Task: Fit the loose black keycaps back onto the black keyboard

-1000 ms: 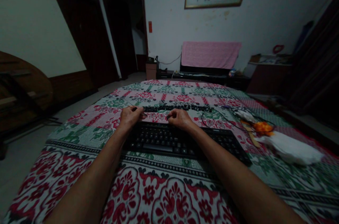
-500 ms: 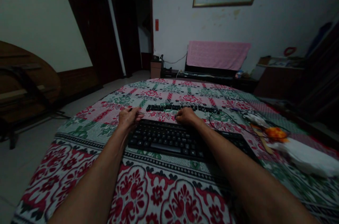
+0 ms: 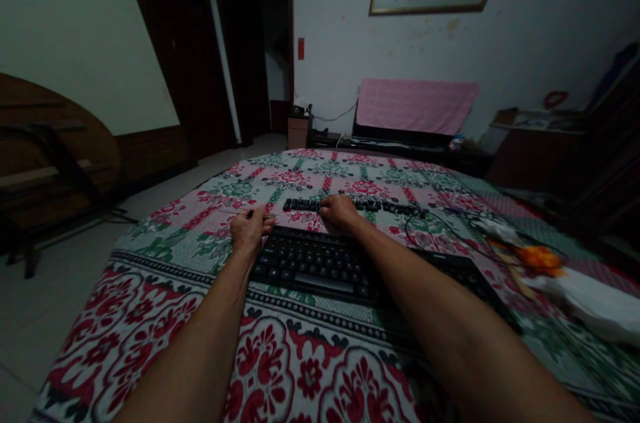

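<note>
A black keyboard (image 3: 310, 263) lies on the patterned cloth in front of me, its right part partly covered by my right forearm. Beyond its back edge runs a row of loose black keycaps (image 3: 377, 206). My left hand (image 3: 247, 233) is at the keyboard's back left corner, fingers closed around a thin, slender item with a dark part showing; its kind is too small to tell. My right hand (image 3: 341, 215) is above the gap between keyboard and row, its curled fingertips at the keycaps. Whatever those fingers pinch is hidden.
A black cable (image 3: 440, 226) curls right of the keycaps. Farther right lie an orange item (image 3: 540, 259), a flat wooden strip (image 3: 520, 283) and white plastic-like material (image 3: 595, 303). The tablecloth (image 3: 195, 303) covers the table; a round wooden tabletop (image 3: 55, 143) leans at left.
My right hand has moved left and slightly away from me, to the keycap row. My left hand stays by the keyboard's corner with the thin item. The whole view has shifted slightly.
</note>
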{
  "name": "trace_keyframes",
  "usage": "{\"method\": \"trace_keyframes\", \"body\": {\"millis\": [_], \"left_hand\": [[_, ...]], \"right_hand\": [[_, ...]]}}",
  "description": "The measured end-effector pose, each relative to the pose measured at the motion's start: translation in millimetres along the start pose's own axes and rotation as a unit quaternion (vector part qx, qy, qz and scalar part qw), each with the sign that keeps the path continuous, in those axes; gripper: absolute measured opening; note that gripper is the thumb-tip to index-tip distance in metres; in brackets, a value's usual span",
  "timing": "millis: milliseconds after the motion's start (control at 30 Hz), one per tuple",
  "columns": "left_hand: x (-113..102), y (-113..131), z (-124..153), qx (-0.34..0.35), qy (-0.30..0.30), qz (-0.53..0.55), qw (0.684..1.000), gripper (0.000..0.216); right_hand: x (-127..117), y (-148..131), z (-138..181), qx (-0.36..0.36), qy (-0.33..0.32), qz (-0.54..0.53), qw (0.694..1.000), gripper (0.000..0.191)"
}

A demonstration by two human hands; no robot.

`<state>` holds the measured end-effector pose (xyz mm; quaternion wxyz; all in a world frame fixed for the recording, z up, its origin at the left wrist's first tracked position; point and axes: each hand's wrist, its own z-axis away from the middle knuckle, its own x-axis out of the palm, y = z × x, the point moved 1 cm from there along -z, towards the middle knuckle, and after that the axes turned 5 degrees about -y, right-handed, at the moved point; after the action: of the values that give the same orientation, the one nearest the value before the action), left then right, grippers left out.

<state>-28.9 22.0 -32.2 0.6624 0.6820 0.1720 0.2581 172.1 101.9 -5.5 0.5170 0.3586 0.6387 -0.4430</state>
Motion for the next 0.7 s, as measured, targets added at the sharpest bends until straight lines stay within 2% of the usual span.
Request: {"method": "trace_keyframes", "body": {"millis": [133,700], "left_hand": [[-0.5,-1.2,-1.2,0.001,-0.008,0.011,1.000,0.019],[0.6,-1.4,-1.6,0.000,-0.010,0.024,1.000,0.018]], "right_hand": [[3.6,-3.1,-3.6,0.025,0.005,0.030,0.999,0.024],[5.3,-6.7,-1.3,0.033,0.006,0.057,0.998,0.024]]}}
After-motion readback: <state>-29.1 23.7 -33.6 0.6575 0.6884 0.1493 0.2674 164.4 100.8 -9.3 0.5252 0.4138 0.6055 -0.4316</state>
